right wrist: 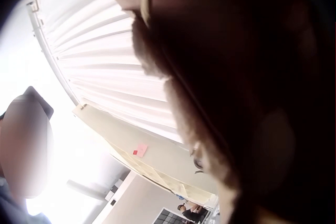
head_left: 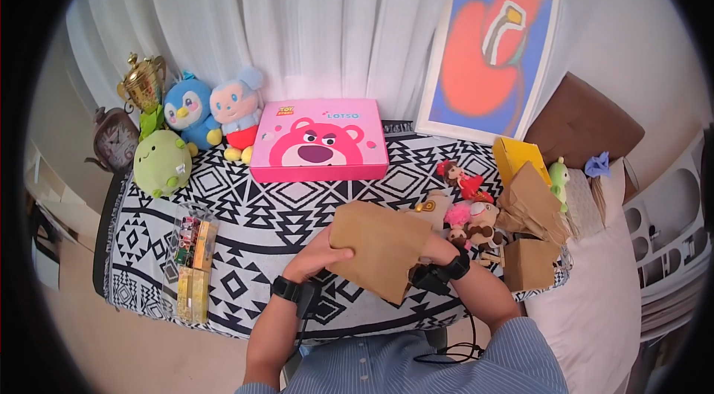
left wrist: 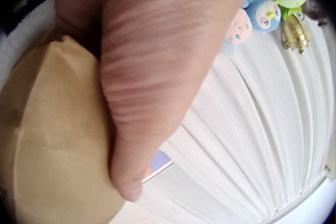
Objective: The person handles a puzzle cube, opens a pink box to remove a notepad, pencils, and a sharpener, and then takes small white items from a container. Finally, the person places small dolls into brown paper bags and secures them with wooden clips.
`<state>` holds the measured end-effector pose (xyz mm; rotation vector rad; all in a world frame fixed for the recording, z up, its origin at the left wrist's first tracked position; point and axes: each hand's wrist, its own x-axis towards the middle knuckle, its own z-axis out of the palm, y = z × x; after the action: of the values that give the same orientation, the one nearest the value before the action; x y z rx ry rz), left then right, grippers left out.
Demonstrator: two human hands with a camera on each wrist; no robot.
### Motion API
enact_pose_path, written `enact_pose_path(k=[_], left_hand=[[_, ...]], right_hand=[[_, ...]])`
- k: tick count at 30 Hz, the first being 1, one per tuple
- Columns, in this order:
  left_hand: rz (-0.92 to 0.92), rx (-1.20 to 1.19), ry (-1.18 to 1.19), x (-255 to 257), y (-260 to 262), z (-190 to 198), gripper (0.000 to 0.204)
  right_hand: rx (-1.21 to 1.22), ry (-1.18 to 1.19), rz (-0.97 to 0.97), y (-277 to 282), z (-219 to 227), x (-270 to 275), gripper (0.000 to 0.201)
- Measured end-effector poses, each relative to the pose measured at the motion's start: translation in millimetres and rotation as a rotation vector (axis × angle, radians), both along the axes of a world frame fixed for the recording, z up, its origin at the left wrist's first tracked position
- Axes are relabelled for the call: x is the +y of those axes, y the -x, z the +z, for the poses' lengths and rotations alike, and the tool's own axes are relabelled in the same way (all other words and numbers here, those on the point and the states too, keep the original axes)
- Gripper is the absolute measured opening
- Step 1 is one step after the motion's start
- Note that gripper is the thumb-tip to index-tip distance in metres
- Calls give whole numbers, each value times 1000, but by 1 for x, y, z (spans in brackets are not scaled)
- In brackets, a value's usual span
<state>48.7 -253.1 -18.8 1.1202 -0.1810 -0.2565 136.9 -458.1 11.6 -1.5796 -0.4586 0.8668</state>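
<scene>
A brown paper bag (head_left: 379, 245) is held above the patterned cloth, in front of the body. My left hand (head_left: 311, 256) grips its left side, the thumb lying across the upper face; in the left wrist view that hand (left wrist: 152, 66) presses against the bag (left wrist: 58, 129). At the bag's right end is my right hand (head_left: 440, 248), its fingers hidden by the paper. The right wrist view shows a ragged bag edge (right wrist: 184, 108) beside a dark interior with part of the hand, too dark to make out the fingers or anything held.
Dolls (head_left: 468, 182) and small plush toys (head_left: 483, 214) lie right of the bag, near crumpled paper (head_left: 532, 204), a yellow box (head_left: 517, 160) and another paper bag (head_left: 529, 264). A pink box (head_left: 320, 143) stands behind; packaged items (head_left: 192, 267) and a green plush (head_left: 162, 162) are left.
</scene>
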Motion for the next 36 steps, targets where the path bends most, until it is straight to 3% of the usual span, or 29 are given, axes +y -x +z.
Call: enact_pose_path(k=[4, 6, 11, 12, 14, 15, 16, 18, 20, 22, 23, 24, 26, 28, 29, 30, 32, 36], left_hand=[[22, 49, 8, 4, 3, 0, 85], [59, 66, 138, 8, 4, 0, 82], [50, 61, 68, -2, 5, -3, 82], [86, 67, 83, -1, 6, -2, 83], [113, 65, 112, 3, 5, -7, 79], [138, 66, 148, 4, 4, -12, 76], [141, 67, 147, 4, 3, -17, 76], [229, 79, 401, 10, -1, -29, 67], [256, 99, 458, 17, -3, -41, 61], [346, 151, 579, 16, -5, -47, 57], [327, 137, 608, 15, -6, -47, 58], [335, 128, 605, 13, -6, -46, 58], [247, 48, 654, 7, -6, -40, 65], [235, 10, 611, 2, -6, -37, 70], [146, -3, 552, 1, -6, -42, 71], [59, -17, 493, 0, -6, -46, 73], [64, -51, 366, -7, -5, -36, 76], [136, -21, 180, -4, -1, -23, 83]], right_hand=[[-82, 48, 56, -10, -2, -23, 51], [-121, 72, 89, -12, -4, -36, 52], [-219, 154, 187, -9, -9, -16, 54], [-219, 148, 189, -12, -3, -16, 54], [-590, -15, 332, -6, 49, -15, 39], [-591, -17, 332, -5, 69, -18, 39], [-589, 67, 252, -4, 88, -23, 37], [-595, 138, 184, 8, 118, -29, 35], [-635, -207, -407, 29, 128, -31, 26], [-808, -444, -706, 44, 109, -29, 28], [-896, -396, -700, 48, 93, -27, 36], [-839, -322, -646, 57, 81, -20, 53], [-645, -163, -534, 68, 58, 1, 68], [-658, -198, -493, 62, 35, 24, 70], [-672, -226, -447, 59, 27, 32, 73], [-676, -228, -451, 56, 22, 39, 73], [-441, -369, -609, 47, 17, 50, 60], [-494, -387, -581, 28, 12, 47, 47]])
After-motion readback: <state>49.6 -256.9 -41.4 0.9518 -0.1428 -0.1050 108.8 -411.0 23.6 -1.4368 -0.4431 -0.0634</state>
